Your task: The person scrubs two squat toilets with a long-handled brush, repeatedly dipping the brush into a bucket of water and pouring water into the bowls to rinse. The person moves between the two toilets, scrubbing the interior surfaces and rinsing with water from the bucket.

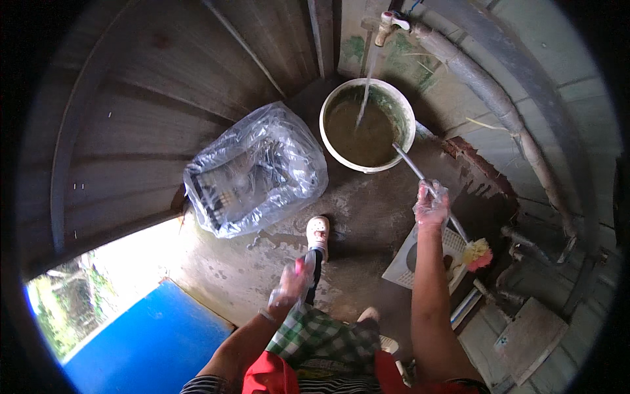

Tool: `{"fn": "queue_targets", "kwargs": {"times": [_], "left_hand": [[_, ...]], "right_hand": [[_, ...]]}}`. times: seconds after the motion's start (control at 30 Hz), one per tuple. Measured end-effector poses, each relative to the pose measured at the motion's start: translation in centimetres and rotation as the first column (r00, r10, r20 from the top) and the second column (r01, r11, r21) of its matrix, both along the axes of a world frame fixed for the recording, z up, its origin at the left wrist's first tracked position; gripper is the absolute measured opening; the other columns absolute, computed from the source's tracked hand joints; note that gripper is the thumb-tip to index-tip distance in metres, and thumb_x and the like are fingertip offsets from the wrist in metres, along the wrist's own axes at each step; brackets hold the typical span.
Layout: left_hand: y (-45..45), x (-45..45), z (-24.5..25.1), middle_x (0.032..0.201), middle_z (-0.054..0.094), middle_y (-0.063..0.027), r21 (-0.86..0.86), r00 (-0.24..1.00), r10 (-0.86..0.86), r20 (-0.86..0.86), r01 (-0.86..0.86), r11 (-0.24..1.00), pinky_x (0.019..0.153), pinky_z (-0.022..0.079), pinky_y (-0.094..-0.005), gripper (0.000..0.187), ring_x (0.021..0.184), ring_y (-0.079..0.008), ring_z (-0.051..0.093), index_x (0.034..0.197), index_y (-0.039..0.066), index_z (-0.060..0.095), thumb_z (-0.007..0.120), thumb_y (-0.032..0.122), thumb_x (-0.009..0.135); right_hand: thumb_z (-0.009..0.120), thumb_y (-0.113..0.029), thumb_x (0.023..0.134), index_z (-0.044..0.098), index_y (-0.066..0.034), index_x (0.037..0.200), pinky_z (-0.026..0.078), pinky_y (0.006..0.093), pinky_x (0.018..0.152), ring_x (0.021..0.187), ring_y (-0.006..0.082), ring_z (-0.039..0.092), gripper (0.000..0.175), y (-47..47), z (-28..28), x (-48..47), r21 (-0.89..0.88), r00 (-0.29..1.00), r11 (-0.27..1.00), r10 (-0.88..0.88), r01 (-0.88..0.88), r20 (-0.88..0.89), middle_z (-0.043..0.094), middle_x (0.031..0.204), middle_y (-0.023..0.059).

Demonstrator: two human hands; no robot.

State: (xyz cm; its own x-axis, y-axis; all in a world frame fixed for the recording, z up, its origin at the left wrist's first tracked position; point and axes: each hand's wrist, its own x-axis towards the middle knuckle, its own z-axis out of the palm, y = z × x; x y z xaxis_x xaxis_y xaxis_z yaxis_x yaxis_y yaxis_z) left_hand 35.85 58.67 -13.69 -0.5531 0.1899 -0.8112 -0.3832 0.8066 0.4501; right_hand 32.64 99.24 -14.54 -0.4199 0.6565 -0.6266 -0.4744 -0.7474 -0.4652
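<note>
My right hand [431, 204], in a clear plastic glove, grips the metal handle [455, 226] of a toilet brush. The yellow and pink brush head [477, 255] is over the right side of a white squat toilet pan [401, 266]. The handle's other end reaches the near right rim of a white bucket [325, 120]. Water runs from a tap [386, 30] into the bucket, which holds murky water. My left hand [293, 285], also gloved, is in front of my legs. Something pink shows at its fingers; I cannot tell whether it is held.
A container [202, 197] wrapped in a clear plastic bag [302, 167] stands left of the bucket on the wet concrete floor [354, 212]. At lower left is a blue panel [157, 340] beside a bright opening. Pipes [485, 88] run along the right wall.
</note>
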Motion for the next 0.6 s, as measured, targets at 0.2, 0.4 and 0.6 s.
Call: {"fn": "queue_targets", "kwargs": {"times": [0.2, 0.4, 0.6], "left_hand": [[9.0, -17.0, -14.5, 0.081, 0.061, -0.0065, 0.31, 0.886, 0.464, -0.021, -0.435, 0.845, 0.043, 0.039, -0.0307, 0.033, 0.054, -0.0184, 0.053, 0.093, 0.01, 0.055, 0.048, 0.041, 0.083], [18.2, -24.8, -12.3, 0.085, 0.059, -0.0025, 0.267, 0.707, 0.707, -0.014, -0.679, 0.684, 0.048, 0.042, -0.0301, 0.031, 0.059, -0.0151, 0.053, 0.103, 0.008, 0.054, 0.053, 0.032, 0.083], [26.1, -32.8, 5.5, 0.11, 0.052, -0.0135, 0.89, 0.572, 0.703, -0.423, 0.117, 0.44, 0.086, 0.039, -0.0361, 0.04, 0.1, -0.0228, 0.05, 0.11, -0.001, 0.049, 0.06, 0.024, 0.08]], "right_hand": [[0.056, -0.022, 0.083, 0.049, 0.0015, 0.101, 0.045, 0.0298, 0.078, 0.089, 0.0187, 0.052, 0.03, 0.7, -1.6, 3.0, 0.474, 0.713, 0.809, -0.1, -0.348, 0.694, 0.054, 0.097, 0.01], [0.054, -0.025, 0.085, 0.05, 0.0002, 0.102, 0.045, 0.0283, 0.077, 0.084, 0.0192, 0.054, 0.031, 1.7, -3.3, 8.8, 0.381, 0.728, 0.907, -0.138, -0.181, 0.672, 0.056, 0.091, 0.0078], [0.054, -0.017, 0.082, 0.049, -0.0025, 0.095, 0.046, 0.0323, 0.085, 0.096, 0.022, 0.052, 0.02, 1.4, -3.9, 12.8, 0.457, 0.532, 0.723, -0.147, -0.518, 0.834, 0.054, 0.1, 0.0117]]}}
